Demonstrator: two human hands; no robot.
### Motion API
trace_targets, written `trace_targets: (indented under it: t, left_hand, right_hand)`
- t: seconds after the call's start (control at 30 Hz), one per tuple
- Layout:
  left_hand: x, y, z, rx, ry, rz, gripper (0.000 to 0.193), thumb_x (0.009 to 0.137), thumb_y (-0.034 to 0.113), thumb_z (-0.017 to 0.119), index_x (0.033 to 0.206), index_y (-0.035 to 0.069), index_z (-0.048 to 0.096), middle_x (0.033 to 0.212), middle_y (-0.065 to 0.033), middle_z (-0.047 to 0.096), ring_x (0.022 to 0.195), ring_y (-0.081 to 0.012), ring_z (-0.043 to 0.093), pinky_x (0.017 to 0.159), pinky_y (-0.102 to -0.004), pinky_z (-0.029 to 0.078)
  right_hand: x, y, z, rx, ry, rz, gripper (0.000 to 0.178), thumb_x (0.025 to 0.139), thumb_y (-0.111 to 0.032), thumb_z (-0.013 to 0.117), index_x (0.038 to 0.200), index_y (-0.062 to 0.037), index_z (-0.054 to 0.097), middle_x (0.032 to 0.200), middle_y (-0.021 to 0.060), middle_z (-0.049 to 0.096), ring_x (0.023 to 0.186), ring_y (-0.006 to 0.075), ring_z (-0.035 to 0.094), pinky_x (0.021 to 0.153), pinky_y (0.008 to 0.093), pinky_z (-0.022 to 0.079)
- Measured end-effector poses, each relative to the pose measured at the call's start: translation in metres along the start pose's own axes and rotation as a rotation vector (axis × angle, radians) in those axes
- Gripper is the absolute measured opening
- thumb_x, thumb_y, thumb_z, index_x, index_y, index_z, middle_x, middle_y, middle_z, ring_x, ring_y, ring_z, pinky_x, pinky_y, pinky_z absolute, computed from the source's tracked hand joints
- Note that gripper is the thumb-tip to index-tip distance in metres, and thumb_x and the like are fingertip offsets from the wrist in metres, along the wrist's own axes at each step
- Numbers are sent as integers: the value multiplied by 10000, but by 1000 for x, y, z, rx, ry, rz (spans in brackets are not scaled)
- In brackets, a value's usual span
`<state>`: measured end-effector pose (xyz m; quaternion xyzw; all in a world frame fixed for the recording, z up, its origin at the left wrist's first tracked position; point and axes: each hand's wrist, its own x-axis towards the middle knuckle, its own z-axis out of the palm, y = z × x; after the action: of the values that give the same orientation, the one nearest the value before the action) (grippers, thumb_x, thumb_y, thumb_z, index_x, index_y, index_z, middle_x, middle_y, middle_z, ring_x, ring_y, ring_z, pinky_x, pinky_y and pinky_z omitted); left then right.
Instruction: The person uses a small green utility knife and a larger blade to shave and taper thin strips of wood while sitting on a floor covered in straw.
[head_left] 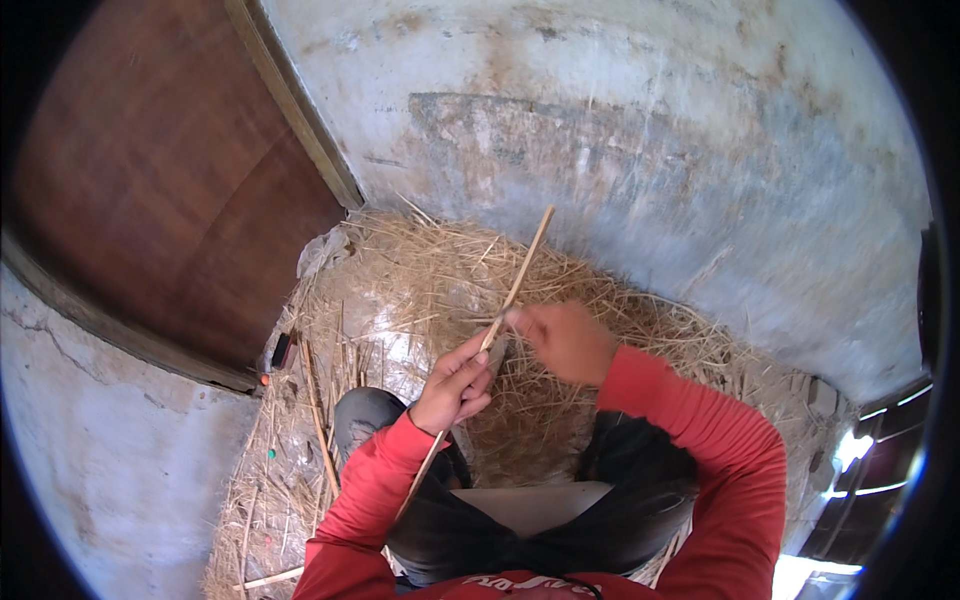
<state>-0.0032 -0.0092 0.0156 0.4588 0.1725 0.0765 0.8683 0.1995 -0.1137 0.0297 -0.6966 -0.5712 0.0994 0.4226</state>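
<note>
A long, thin, pale strip of wood or bamboo (530, 255) slants across the middle, its far end up toward the wall and its near end down over my left thigh. My left hand (455, 385) is closed around it, thumb and fingers pinching it near the middle. Just beyond, my right hand (570, 340) is blurred by motion, its fingers closed and the tips against the strip. A small dark grey bit shows at those fingertips, too smeared to name.
Loose straw and shavings (430, 260) cover the floor around my bent legs. Several long sticks (320, 420) lie at the left, near a small dark object (281, 350). A stained wall (620, 150) rises ahead; a brown door panel (170, 180) stands at the left.
</note>
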Motion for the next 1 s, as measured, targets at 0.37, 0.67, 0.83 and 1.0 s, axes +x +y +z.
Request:
trace_targets:
  t: [0.37, 0.67, 0.83, 1.0]
  left_hand:
    - [1, -1, 7, -11, -14, 20, 499, 1094, 149, 437, 1585, 120, 349, 647, 57, 275, 488, -45, 208, 426, -201, 235]
    - [5, -2, 1, -21, -33, 55, 511, 1074, 110, 444, 1577, 86, 353, 613, 50, 288, 435, -58, 222, 409, -213, 237]
    - [11, -5, -5, 49, -21, 96, 534, 1072, 103, 460, 1589, 88, 326, 602, 50, 321, 432, -57, 258, 404, -218, 251]
    - [15, -15, -2, 325, -8, 160, 594, 1052, 65, 519, 1601, 81, 293, 623, 51, 430, 451, -41, 353, 426, -213, 298]
  right_hand:
    - [3, 2, -13, 89, -111, 255, 603, 1080, -480, 423, 833, 30, 631, 638, 221, 541, 588, 370, 558, 632, 483, 462]
    - [-2, 6, -9, 491, -509, 460, 619, 1058, -522, 479, 717, -13, 568, 552, 48, 461, 493, 150, 489, 535, 370, 421]
    - [4, -5, -36, 680, -379, 555, 505, 1050, -494, 520, 791, -73, 619, 547, -57, 435, 453, 49, 439, 427, 235, 328]
    - [4, 0, -19, 345, -143, 180, 466, 977, -413, 658, 736, -15, 619, 542, 32, 456, 479, 132, 425, 485, 361, 349]
